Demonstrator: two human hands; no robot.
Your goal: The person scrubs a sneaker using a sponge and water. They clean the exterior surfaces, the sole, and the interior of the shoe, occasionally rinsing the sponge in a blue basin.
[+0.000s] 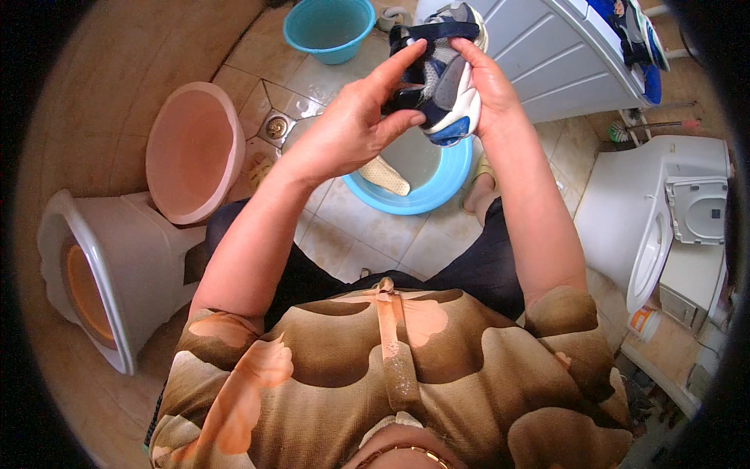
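Observation:
A sports shoe [448, 88] in navy, grey and white, with a blue patch on its sole, is held between both hands above a blue plastic basin. My left hand [369, 117] has its thumb and fingers on the shoe's left side, over the opening and strap. My right hand [489, 85] grips the shoe's right side along the white sole. Below, the blue basin [404, 205] stands on the tiled floor with cloudy water in it. A pale, perforated insole [387, 176] leans inside the basin, partly in the water.
A teal basin [331, 53] stands at the back, a pink basin [190, 152] leans at left beside a white plastic stool [140, 252]. A floor drain [276, 126] lies between. At right are a white appliance [562, 58] with another shoe [638, 35] on it, and a toilet [624, 199].

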